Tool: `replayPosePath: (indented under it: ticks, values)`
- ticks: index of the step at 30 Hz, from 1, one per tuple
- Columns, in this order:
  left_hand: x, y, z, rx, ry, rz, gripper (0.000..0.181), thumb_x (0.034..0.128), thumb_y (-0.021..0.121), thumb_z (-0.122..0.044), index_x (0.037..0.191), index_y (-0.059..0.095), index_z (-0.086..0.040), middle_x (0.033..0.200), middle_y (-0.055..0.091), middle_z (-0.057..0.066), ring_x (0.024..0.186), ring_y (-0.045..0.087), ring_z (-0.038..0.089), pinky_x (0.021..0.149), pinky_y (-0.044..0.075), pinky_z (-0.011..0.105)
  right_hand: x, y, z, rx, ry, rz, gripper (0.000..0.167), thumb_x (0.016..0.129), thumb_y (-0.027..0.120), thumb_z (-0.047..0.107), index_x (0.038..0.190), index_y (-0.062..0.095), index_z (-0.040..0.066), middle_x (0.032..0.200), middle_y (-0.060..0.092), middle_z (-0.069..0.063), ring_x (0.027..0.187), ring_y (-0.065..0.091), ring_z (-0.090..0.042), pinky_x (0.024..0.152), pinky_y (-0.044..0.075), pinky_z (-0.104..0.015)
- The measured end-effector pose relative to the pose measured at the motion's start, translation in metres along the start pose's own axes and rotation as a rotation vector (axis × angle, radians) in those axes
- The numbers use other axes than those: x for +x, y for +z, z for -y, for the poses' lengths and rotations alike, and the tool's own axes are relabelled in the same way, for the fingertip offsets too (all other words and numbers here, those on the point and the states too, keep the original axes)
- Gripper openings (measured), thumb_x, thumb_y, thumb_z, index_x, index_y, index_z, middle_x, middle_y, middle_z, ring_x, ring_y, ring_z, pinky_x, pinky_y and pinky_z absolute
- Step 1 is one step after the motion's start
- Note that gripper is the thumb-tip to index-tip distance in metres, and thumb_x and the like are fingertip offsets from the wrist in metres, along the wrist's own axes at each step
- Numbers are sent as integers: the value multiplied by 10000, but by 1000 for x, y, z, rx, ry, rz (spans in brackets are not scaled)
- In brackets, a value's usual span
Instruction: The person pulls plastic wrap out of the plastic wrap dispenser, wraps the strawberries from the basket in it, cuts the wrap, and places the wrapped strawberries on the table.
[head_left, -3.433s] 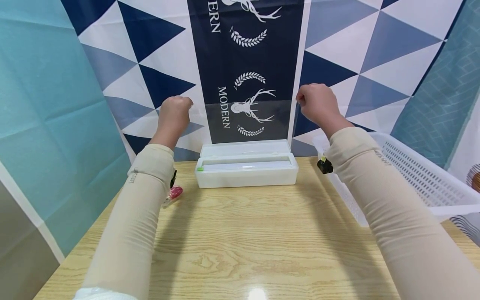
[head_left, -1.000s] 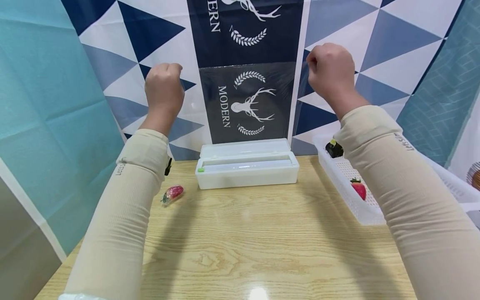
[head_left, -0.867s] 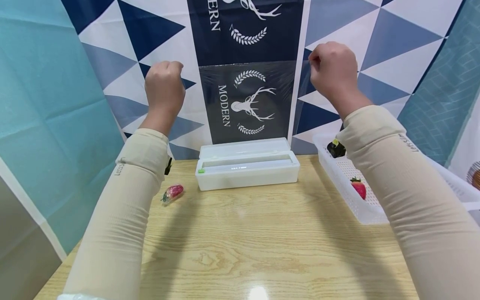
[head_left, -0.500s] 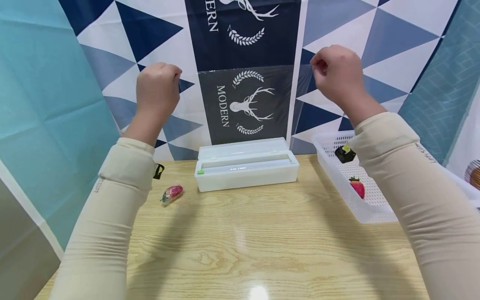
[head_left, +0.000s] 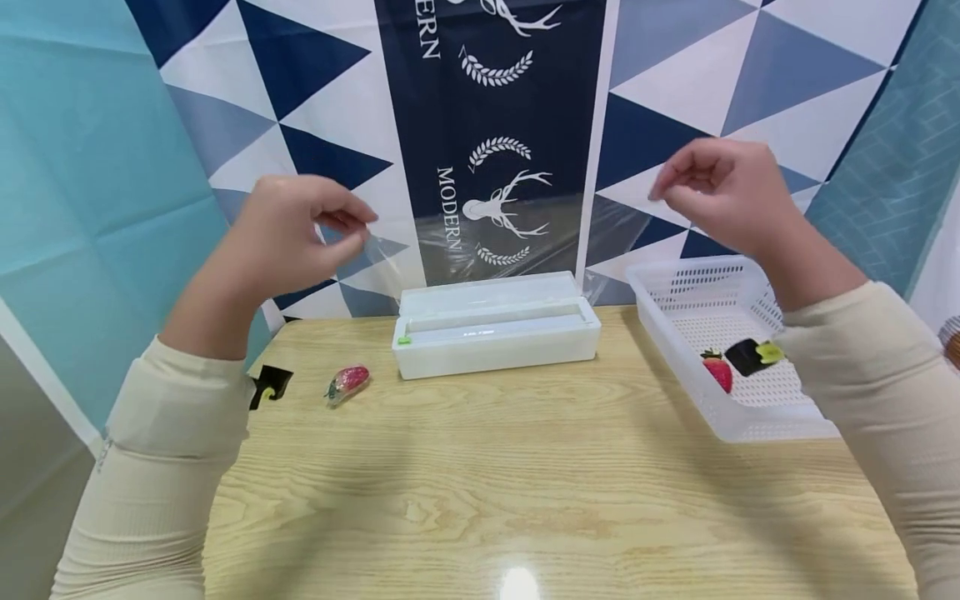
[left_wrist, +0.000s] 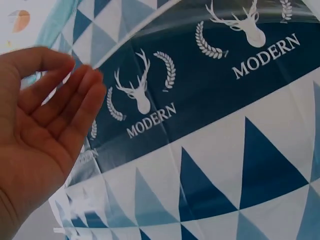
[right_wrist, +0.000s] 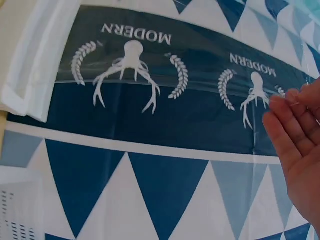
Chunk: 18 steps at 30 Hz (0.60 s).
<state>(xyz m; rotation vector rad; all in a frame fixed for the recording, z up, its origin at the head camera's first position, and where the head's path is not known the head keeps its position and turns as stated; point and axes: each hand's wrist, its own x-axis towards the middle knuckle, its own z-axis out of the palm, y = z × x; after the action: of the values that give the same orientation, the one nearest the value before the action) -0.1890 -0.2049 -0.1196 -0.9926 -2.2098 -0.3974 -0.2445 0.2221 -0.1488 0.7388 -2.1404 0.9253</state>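
Observation:
A sheet of clear cling film [head_left: 618,229] hangs between my two hands, its upper edge sagging in the middle. My left hand [head_left: 288,233] pinches one upper corner between thumb and fingers. The other corner is pinched by my right hand [head_left: 723,192]. Below the film stands a long white cling film box [head_left: 495,348] with its lid tipped back and a green slider at its left end. Whether the film still joins the roll cannot be made out. In the wrist views, the left fingertips [left_wrist: 90,80] and right fingertips [right_wrist: 280,105] come together with their thumbs.
A film-wrapped strawberry [head_left: 348,383] lies on the wooden table [head_left: 480,483], left of the box. To the right, a white perforated basket [head_left: 678,358] holds a bare strawberry [head_left: 717,372]. A patterned curtain [head_left: 495,108] hangs close behind the box.
Both hands first rose with the film, stretching it taut upward. Since half a second ago they have come down and apart, wrists turned, and the film's upper edge has dropped and slackened.

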Motion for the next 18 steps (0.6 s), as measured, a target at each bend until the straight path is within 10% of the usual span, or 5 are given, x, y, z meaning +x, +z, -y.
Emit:
replayPosePath:
  ticks: [7,12,18]
  values:
    - [-32,14,-5,-375,161,185,192,785,658,75,873,751,-68,854,719,-26,723,662,87,617,535,181,-50,-2,-10,450,-44,202,177,858,478,-179,803,618,-86,769,657,-98,719,640,-139,712,516,-147]
    - [-58,33,-12,-601,97,428,216,809,612,57,886,739,-100,834,694,-61,707,668,124,557,535,247,-86,7,-27,682,-89,433,300,828,373,-258,843,600,-63,842,640,-113,786,617,-175,706,532,-197]
    - [-86,59,-21,-742,10,659,170,822,600,21,851,728,-87,810,690,-38,723,668,114,644,560,292,-122,25,-33,671,-61,693,319,802,410,-234,862,601,14,777,573,-97,672,539,-193,554,466,-309]
